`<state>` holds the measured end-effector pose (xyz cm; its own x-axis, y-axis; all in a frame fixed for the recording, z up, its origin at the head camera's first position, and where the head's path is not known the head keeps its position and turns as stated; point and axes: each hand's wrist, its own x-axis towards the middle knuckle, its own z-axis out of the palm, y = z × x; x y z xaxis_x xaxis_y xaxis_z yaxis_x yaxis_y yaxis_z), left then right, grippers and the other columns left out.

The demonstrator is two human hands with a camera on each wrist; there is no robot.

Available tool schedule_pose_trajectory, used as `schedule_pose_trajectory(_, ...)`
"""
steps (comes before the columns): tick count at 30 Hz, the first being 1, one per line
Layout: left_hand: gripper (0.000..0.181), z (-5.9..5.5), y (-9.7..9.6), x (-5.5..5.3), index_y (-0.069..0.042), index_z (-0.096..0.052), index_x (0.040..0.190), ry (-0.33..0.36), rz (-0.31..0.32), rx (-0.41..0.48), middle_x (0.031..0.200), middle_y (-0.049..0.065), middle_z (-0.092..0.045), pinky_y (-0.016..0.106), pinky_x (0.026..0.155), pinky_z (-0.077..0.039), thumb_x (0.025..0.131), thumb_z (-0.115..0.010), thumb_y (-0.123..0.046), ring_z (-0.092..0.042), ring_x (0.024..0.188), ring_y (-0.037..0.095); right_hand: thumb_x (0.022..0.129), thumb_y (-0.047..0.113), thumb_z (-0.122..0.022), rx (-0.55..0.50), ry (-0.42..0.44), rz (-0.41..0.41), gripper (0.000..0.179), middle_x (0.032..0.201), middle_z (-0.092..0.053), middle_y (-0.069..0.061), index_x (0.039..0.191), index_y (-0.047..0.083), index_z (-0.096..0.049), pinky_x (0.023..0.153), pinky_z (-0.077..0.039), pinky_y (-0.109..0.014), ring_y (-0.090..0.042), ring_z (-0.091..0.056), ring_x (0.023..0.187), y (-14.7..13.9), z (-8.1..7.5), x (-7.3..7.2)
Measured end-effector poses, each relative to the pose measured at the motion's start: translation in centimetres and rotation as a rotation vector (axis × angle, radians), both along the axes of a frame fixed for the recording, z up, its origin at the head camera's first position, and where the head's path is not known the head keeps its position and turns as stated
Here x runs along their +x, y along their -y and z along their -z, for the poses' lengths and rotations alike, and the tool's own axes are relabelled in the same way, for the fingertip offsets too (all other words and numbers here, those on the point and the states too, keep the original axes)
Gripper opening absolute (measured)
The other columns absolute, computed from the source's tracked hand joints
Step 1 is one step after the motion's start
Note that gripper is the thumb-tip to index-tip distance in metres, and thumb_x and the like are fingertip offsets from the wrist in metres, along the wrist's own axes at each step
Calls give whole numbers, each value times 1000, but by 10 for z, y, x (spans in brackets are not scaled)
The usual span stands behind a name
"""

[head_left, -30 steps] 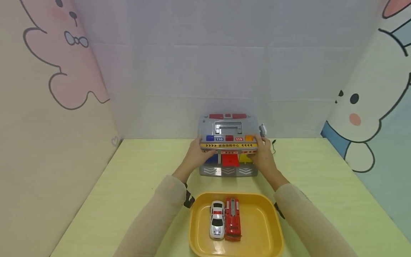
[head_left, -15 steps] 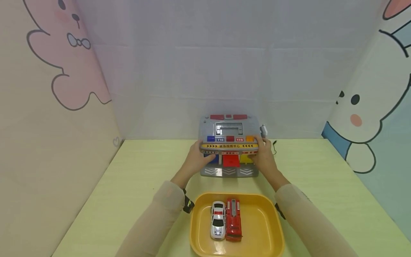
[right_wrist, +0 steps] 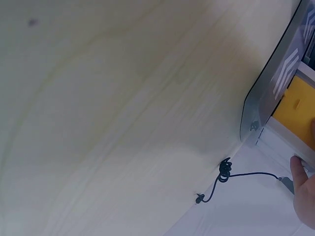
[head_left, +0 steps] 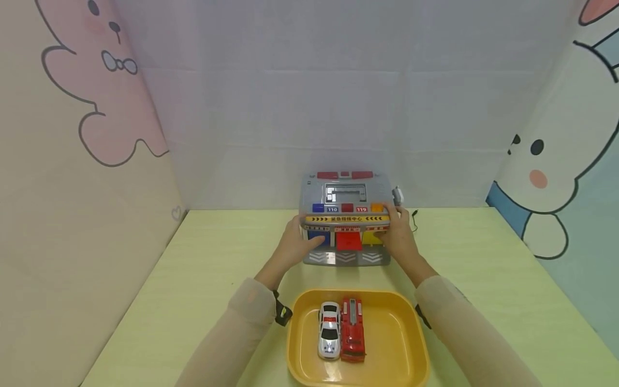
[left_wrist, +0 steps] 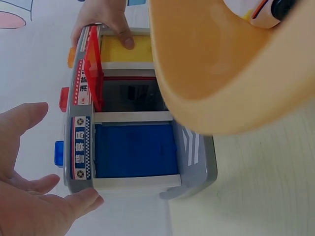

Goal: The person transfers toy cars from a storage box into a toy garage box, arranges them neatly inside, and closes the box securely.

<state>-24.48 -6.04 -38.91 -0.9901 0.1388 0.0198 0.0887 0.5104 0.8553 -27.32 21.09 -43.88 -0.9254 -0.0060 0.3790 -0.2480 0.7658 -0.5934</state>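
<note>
A grey toy garage with a yellow sign strip stands against the back wall in the head view. Its red door is swung up, showing a dark bay, while the blue door and yellow door are down. My left hand is at the garage's left end; the left wrist view shows its fingers spread and the palm off the toy, a fingertip right at the roof corner. My right hand grips the right end, fingers over the roof edge and thumb against the yellow door.
Nearer me, a yellow tray holds a white police car and a red fire truck side by side. A thin black cord lies right of the garage, by a small grey piece on its side.
My left hand has loosened and slid slightly down and outward from the garage's left end. The right hand and garage stay in place; the view shifts a little.
</note>
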Motion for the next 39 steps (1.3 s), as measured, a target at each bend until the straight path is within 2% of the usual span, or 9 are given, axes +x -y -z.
schedule_pose_trajectory(6,80,2,3,3,0,-29,149,4,5,2,152,21,-30,52,110,-28,87,-74,-24,-28,139,37,79,-1,-80,-3,1,-5,80,140,-24,-34,142,11,-32,82,-51,-57,-51,-53,104,0,0,-3)
schedule_pose_trajectory(12,80,-1,5,7,-2,-29,150,20,16,-12,154,20,-28,54,109,-29,88,-74,-26,-27,140,37,81,1,-79,-7,31,-2,79,141,-23,-33,142,12,-31,81,-52,-57,-50,-54,101,1,-1,-3)
schedule_pose_trajectory(18,79,-4,4,16,-6,-30,150,25,48,4,151,19,-33,54,104,-36,88,-74,-26,-35,135,37,81,1,-79,0,49,0,79,142,-22,-33,143,12,-31,83,-51,-58,-51,-54,101,0,-1,-3)
schedule_pose_trajectory(21,77,-5,4,23,-8,-33,149,27,83,28,150,17,-35,54,102,-39,87,-75,-26,-38,133,39,82,2,-78,5,59,-2,79,142,-22,-33,144,12,-31,82,-52,-57,-50,-54,101,-2,-1,-2)
schedule_pose_trajectory(27,73,-12,2,41,-8,-35,148,41,138,37,151,17,-34,53,104,-37,88,-74,-25,-34,136,38,82,1,-77,10,68,-19,79,141,-21,-34,144,10,-29,81,-53,-56,-51,-54,101,-4,-5,-1)
schedule_pose_trajectory(34,72,-14,-1,62,-8,-35,148,58,237,23,150,15,-36,50,105,-38,89,-73,-26,-38,134,37,82,7,-80,-13,142,-44,82,143,-17,-35,144,13,-28,88,-48,-60,-52,-46,112,-5,-9,-1)
schedule_pose_trajectory(39,71,-13,-5,77,-12,-38,146,95,277,-6,149,12,-39,50,103,-40,88,-75,-28,-41,132,38,80,12,-82,-16,150,-69,82,142,-18,-35,144,13,-29,92,-44,-63,-54,-43,115,-10,-11,-2)
